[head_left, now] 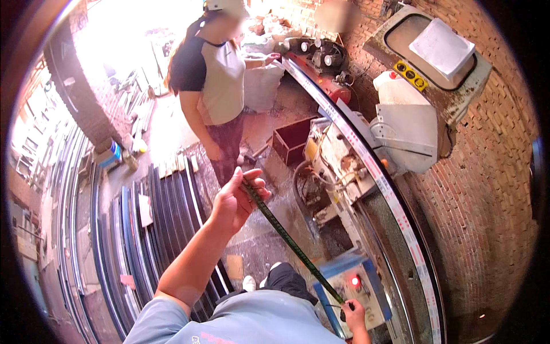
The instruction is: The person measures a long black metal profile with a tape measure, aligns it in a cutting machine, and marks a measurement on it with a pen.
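Dark green strip [292,243] lying slantwise from hand to hand

The strip is crossing the centre of the frame, and its long axis is sloping from upper middle down to lower right, looking straight. Its upper end is resting in the left hand [234,202], whose thumb and fingers are closing on it; so from this hand, the strip is leading down and to the right. Its lower end is sitting in the right hand [354,315], whose fingers are gripping there; partly they are hiding what they hold.

Just beside the right hand, a blue-edged control box [368,299] with a red light is standing. Farther right, a long bar [401,215] with red-and-white film is curving from upper centre to the lower right edge. It is also running downward to the right, and the right hand is the nearer one to it in the picture. How far apart in depth they are lying, I cannot tell.

In the upper left part, another person [220,86] is standing, one hand being near the bar's upper end. At lower left, dark profiles [172,206] are lying side by side.
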Demonstrator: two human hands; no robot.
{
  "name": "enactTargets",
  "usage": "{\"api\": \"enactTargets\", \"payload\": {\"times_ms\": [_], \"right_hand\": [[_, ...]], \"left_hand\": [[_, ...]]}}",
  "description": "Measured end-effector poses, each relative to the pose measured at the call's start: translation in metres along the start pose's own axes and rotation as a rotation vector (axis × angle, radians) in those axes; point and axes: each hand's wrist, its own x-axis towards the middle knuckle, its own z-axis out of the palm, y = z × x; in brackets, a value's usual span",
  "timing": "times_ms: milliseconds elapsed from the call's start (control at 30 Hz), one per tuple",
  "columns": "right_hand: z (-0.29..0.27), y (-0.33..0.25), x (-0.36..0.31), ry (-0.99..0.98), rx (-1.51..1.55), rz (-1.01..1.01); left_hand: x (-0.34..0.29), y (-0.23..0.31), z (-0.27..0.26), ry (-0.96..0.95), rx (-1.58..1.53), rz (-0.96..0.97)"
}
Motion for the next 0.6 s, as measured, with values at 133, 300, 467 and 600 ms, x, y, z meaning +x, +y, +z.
{"api": "enactTargets", "payload": {"times_ms": [133,300,467,600], "right_hand": [[0.034,-0.023,0.067,0.106,-0.043,-0.093],[0.056,-0.082,0.177,0.022,-0.149,-0.041],[0.067,-0.173,0.315,0.006,-0.118,0.083],[0.067,-0.209,0.391,0.094,-0.019,0.061]], "left_hand": [[0.114,0.002,-0.009,-0.031,0.017,-0.027],[0.263,0.008,-0.009,0.031,0.016,-0.049],[0.403,0.025,-0.003,0.151,0.001,0.049],[0.505,0.033,0.008,0.175,-0.115,0.097]]}}
